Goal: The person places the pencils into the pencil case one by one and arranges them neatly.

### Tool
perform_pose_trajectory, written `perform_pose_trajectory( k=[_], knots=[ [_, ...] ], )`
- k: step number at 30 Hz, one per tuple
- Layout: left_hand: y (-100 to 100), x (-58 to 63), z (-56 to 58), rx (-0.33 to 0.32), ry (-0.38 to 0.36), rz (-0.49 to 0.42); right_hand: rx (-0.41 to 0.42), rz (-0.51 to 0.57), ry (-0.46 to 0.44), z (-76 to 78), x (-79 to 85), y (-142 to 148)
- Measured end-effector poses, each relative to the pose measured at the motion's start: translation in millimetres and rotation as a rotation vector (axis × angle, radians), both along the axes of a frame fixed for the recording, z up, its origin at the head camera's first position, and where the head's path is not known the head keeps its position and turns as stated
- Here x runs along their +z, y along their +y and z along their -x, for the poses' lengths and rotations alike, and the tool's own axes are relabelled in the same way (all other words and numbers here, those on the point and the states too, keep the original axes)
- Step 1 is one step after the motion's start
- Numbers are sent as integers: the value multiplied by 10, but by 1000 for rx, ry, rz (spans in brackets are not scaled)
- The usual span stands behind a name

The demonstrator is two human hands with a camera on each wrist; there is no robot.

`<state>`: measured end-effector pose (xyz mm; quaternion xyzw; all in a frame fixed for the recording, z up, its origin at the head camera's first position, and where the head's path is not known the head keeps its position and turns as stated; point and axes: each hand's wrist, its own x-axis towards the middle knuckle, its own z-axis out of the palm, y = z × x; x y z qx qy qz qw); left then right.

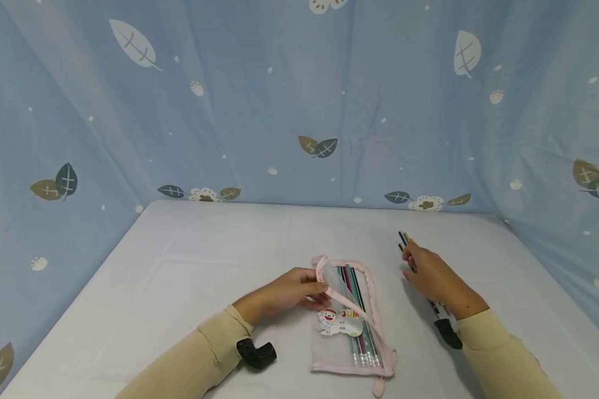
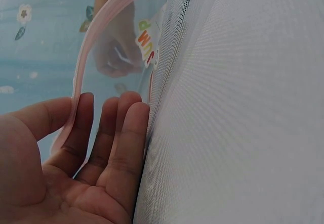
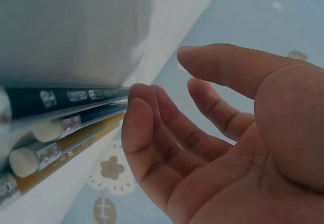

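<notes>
A clear pencil case (image 1: 329, 352) with pink trim and a "JUMP" cartoon label lies on the table, its flap lifted at the upper left. Several pencils (image 1: 365, 338) lie inside it, eraser ends toward the person. My left hand (image 1: 289, 289) pinches the pink edge between thumb and index finger; the other fingers extend under the flap in the left wrist view. To the right, my right hand (image 1: 433, 274) is over several loose pencils (image 3: 76, 100), dark and yellow, with white erasers. Its fingertips are near them, thumb apart, and nothing is gripped.
A white cloth covers the table (image 1: 204, 255). Behind and at the sides hangs a blue curtain (image 1: 259, 111) with leaf prints. A black wrist device (image 1: 257, 354) is on the left forearm, and another black device (image 1: 448, 332) on the right.
</notes>
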<state>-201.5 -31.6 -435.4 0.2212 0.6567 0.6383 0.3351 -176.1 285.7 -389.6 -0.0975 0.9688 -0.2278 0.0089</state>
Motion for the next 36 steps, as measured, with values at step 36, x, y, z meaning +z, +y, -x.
perform_pose_trajectory(
  k=[36],
  knots=[
    [-10,-20,16,-13,-11,-7,-13,-26,-150,69,-49,179]
  ],
)
